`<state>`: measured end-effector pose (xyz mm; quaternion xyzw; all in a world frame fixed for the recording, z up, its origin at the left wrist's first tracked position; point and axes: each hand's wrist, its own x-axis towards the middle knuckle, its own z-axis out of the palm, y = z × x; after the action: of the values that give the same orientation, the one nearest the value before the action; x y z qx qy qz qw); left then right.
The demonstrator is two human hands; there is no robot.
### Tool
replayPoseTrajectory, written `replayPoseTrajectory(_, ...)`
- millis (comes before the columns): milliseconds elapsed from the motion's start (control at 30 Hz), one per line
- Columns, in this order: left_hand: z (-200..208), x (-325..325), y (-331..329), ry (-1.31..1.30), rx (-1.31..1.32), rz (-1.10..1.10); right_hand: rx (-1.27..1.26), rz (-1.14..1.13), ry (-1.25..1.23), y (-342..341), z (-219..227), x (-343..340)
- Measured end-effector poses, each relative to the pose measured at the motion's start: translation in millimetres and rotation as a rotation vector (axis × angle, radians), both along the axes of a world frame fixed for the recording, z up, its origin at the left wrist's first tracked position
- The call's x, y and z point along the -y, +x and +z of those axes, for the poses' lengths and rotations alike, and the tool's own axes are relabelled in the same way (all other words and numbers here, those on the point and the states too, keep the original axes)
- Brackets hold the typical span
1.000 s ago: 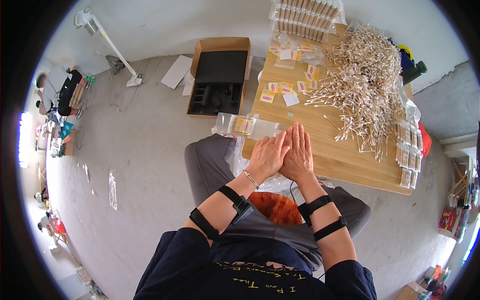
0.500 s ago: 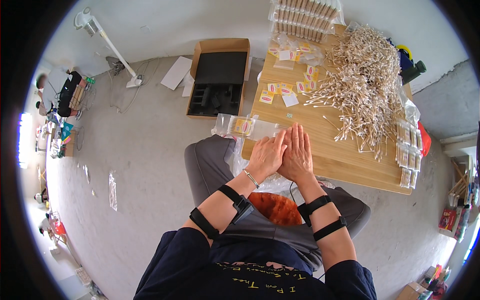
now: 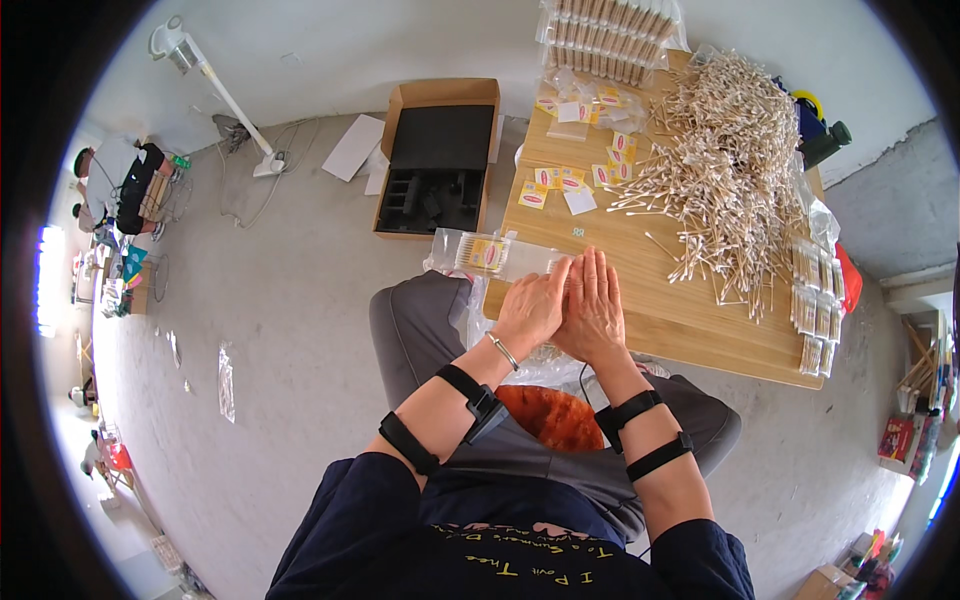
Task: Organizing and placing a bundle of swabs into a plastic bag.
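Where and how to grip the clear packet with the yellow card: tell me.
Probably its left end, from the left, thumb above and fingers below: the clear packet seems to jut past the edge of the table there. Its right end runs toward the left hand and right hand, which crowd it.

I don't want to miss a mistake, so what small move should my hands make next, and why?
Perhaps ease the right hand up slightly to check the small row of cotton swabs: only a bit shows beside the left hand, and the two hands, held together, seem to cover the rest.
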<state>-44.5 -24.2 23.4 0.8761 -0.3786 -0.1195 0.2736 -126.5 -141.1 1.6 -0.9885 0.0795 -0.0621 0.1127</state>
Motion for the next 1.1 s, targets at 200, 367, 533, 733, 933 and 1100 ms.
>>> replayPoseTrajectory(200,-7.6,0.5,0.4,-0.009,0.067,0.006,-0.022,0.001,-0.014,-0.2,1.8,0.3)
replayPoseTrajectory(367,-13.1,0.1,1.1,-0.056,0.092,0.039,-0.034,-0.007,0.046,-0.1,6.4,-1.3)
replayPoseTrajectory(533,-3.9,2.9,2.1,-0.036,0.016,0.054,-0.016,-0.014,0.032,-1.3,2.2,0.6)
replayPoseTrajectory(733,-12.0,-14.7,5.4,-0.481,0.045,0.294,-0.05,-0.013,0.013,2.8,8.3,-1.5)
replayPoseTrajectory(933,0.1,-1.2,6.8,-0.475,-0.03,0.369,-0.073,-0.016,0.026,0.8,12.7,-1.2)
replayPoseTrajectory(1100,-14.0,3.9,9.2,-0.347,0.135,0.318,-0.061,-0.025,0.029,2.3,13.8,-3.3)
